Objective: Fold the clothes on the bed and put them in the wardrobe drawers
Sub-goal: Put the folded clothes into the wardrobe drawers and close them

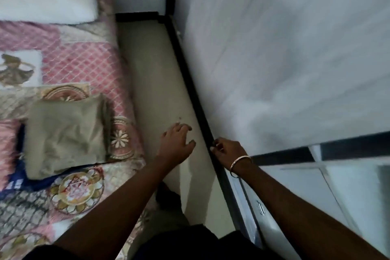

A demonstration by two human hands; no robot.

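Sliding the wardrobe door (274, 59), keep your right hand (226, 152) pinching its black edge; your left hand (176, 143) hangs released, free for the folded olive garment (65, 135) at the bed's (80, 65) edge.

Dim, flat indoor light with no clear source visible. Motion blur smears the whole view, strongest across the white wardrobe (285, 59), whose surface shows streaks. The bed (69, 65) pattern is soft, and the floor (152, 82) carries faint shadows. Wide-angle distortion bends straight edges near the borders.
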